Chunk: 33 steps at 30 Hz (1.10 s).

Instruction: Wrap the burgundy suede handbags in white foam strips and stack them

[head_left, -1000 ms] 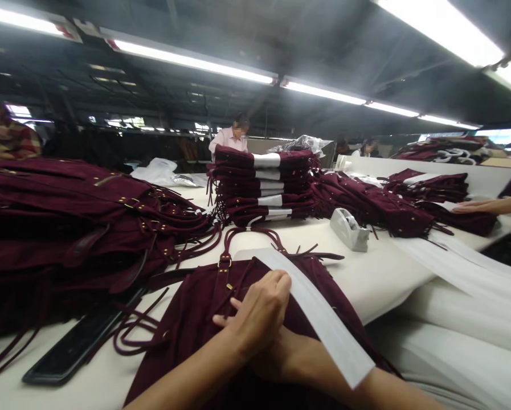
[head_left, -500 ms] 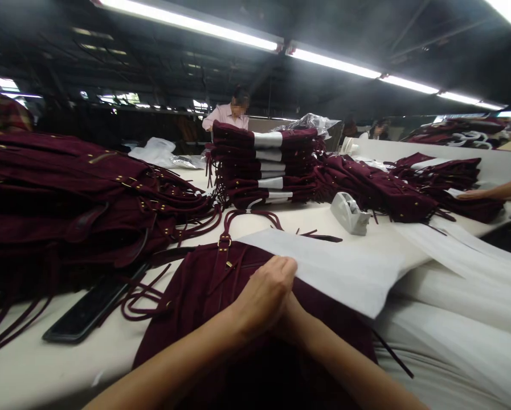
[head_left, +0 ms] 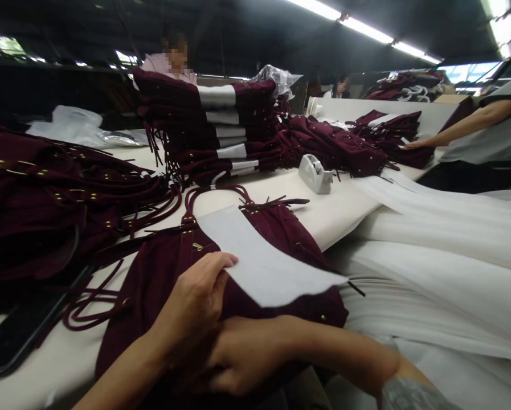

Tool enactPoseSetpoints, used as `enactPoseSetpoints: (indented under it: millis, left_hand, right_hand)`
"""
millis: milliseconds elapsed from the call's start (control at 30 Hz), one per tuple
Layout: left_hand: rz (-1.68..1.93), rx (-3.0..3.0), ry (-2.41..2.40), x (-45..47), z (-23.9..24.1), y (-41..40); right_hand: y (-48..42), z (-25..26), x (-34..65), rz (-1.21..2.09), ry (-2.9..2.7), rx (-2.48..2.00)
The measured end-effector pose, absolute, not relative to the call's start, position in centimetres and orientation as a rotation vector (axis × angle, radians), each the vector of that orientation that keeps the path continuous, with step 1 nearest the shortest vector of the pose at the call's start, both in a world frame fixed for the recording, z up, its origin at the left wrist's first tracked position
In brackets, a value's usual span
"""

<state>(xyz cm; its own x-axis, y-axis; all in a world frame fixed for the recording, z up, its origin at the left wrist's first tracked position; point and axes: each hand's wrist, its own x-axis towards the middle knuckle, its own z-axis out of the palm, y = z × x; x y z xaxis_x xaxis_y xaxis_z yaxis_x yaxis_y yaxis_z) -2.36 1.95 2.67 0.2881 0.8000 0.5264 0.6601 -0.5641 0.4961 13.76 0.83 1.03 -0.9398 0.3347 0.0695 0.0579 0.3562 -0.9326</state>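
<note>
A maroon fabric bag (head_left: 148,273) with looped straps and gold-coloured fittings lies on the table in front of me. A white paper-like sheet (head_left: 276,270) rests across its upper face, its right corner reaching the bag's right side. My left hand (head_left: 199,285) pinches the sheet's near left edge between thumb and fingers, above the bag. Just below it, my right hand (head_left: 246,353) is closed, its fingers curled at the bag's near edge. Shadow partly hides what those fingers grip, but it seems to be bag fabric.
Left lies a heap of maroon bags (head_left: 28,193), with a dark flat phone-like object (head_left: 20,330) before it. Behind stand stacked bags with white bands (head_left: 225,117) and a grey tape dispenser (head_left: 315,173). White sheeting (head_left: 413,267) spreads right. A co-worker's arm (head_left: 469,125) reaches in.
My view has turned right. The white sheet has shifted left over the bag. My hands, formerly together, have parted: the left pinches the sheet, the right is lower and nearer me.
</note>
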Motion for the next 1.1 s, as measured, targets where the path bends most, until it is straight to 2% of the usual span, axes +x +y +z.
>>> enactPoseSetpoints:
  millis: [100,200,333,467,667,933,1100]
  left_hand:
    - [1.085,2.305,1.346,-3.7,0.0,0.6]
    - [1.064,2.316,1.312,-4.3,-2.3,-0.1]
    - [1.121,2.361,1.292,-4.1,-3.5,-0.5]
    - [1.125,2.315,1.321,-4.2,-3.7,-0.2]
    - [1.070,2.347,1.299,-5.2,-3.3,0.6]
    - [0.990,2.176,1.285,-4.3,-0.3,4.4]
    - [0.983,2.118,1.266,-3.7,0.2,7.9]
  right_hand:
    - [-2.0,-1.0,19.1,2.105,-2.150,-0.256]
    - [-6.0,-5.8,24.0,2.357,-1.814,-0.718]
    - [-10.5,-12.9,24.6,2.182,-1.291,-1.293]
    - [-10.4,-15.7,21.0,2.170,-1.051,-1.166]
    - [-8.0,-14.3,16.4,2.432,-0.935,-0.780]
    - [-6.9,-8.3,15.9,2.226,-1.136,-0.860]
    - [-4.8,-7.4,12.4,2.141,-0.727,-0.722]
